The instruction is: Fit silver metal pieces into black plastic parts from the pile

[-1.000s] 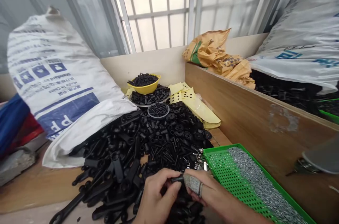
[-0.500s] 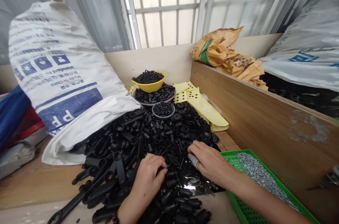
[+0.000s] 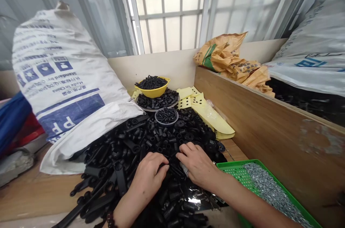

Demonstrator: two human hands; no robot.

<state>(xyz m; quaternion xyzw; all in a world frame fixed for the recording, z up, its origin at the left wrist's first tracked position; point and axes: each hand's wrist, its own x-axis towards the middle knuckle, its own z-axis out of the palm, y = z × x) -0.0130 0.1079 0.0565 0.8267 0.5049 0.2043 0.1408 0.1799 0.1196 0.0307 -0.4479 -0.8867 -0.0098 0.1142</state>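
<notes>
My left hand (image 3: 151, 172) hovers over the front of a heap of black plastic parts (image 3: 129, 145). Its thumb and fingers are bent together; whatever is between them is hidden. Close by on the right, my right hand (image 3: 198, 165) has its fingers curled down over the heap, the tips out of sight. A grey wrap (image 3: 184, 169) covers one of its digits. Small dark rod-like pieces lie between the hands, too blurred to name. Short black cylinders (image 3: 175, 206) spread out below, nearest to me.
Behind the heap stand a clear bowl (image 3: 166, 116) and a yellow basket (image 3: 153, 92) of small black pieces. Yellow cards (image 3: 215, 120) lie at right. A green tray (image 3: 242, 176) holds metal pieces. A white sack (image 3: 61, 73) leans at left; a wooden partition (image 3: 256, 113) runs along the right.
My right hand has moved left over the heap, closer to my left hand. My left hand stays in nearly the same place, and the view has tilted slightly upward.
</notes>
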